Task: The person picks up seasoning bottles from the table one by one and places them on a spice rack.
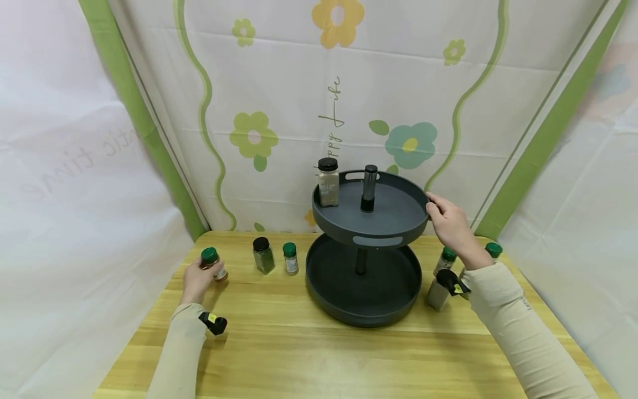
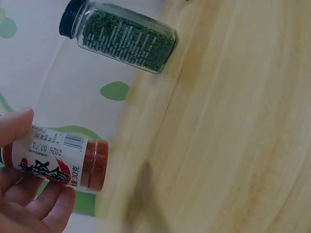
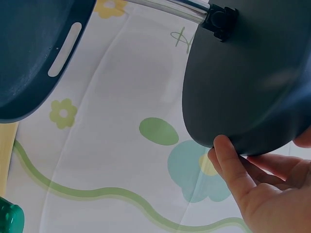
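Observation:
My left hand grips a small spice jar of red powder with a green cap, at the table's left side. In the left wrist view the thumb lies on one side of its label and the fingers on the other. My right hand holds the right rim of the upper tray of a dark grey two-tier turntable. From the right wrist view, fingers touch that tray's edge and underside. A tall black-capped jar stands on the upper tray at left; the lower tray sits on the table.
A black-capped jar of green herbs and a small green-capped jar stand between the left hand and the turntable. Right of it are a black-capped jar and green-capped jars, partly behind the right arm. Printed curtains surround the table.

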Tool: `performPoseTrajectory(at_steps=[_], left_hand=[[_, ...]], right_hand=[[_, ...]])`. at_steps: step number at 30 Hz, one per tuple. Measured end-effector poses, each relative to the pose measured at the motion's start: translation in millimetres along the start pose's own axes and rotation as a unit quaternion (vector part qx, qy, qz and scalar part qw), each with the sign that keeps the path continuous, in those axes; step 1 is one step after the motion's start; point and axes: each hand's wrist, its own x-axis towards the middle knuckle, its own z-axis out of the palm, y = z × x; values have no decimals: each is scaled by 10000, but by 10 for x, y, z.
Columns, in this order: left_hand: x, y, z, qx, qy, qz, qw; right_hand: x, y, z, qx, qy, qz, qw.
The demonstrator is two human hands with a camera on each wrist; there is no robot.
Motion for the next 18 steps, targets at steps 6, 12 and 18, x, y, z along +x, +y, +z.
performPoseTrajectory(at_steps=[6,12,18], left_hand=[[6,78,0,-31,16,127,9999],[3,162,-6,-10,67,371,9993],[-5,231,5,-60,22,406,9992]], right_hand=[[4,-10,-2,15,4,0,10000],[13,-2,-2,-2,14,-10,10000],[10,15,-4,0,-52,1,10000]])
